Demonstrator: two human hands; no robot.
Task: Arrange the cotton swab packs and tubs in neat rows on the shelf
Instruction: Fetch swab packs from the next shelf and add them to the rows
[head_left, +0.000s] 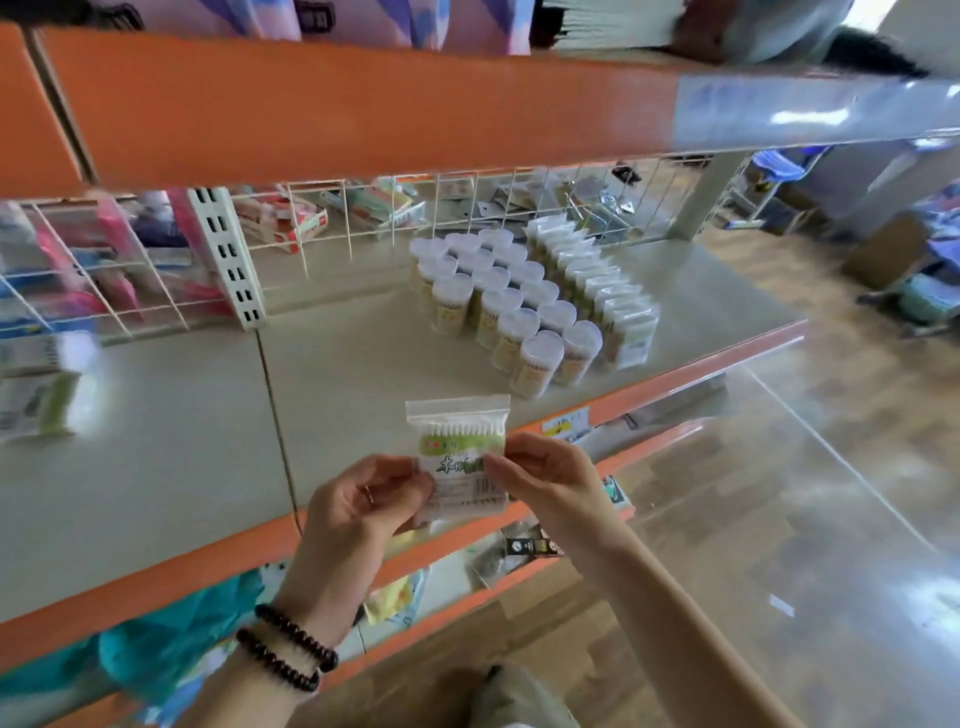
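1. Both hands are up in front of the shelf (171, 467), holding one cotton swab pack (460, 457) between them. It sits upright, near the front edge of the shelf and a bit above it, zip strip on top.
2. Left hand (358, 512) has its grip pinched on the pack's left edge, thumb and fingers curled round the plastic. There's a ring on one finger and two dark bead bracelets (288, 652) on the wrist.
3. Right hand (545, 478) is doing the same on the right edge, fingers curled in on the pack, so both grips are narrow and holding the pack.
4. The pack is clear with white swab tips showing in a row, a green label band and a barcode lower down.
5. Further back and to the right on the shelf, the tubs (498, 306) stand upright in tidy diagonal rows, white lids, touching each other.
6. Just beside them on the right is a row of packs (597, 280) standing on edge, pressed up against the tubs.
7. At the far left of the shelf another green and white pack (39, 405) stands on its own, well apart from the rest. It's blurry, so I can't say much more.
8. Behind the shelf there's a white wire grid (322, 228) with other goods visible through it.
9. Front edge of the shelf is orange, with a small price tag (566, 422) stuck on it just right of the hands.
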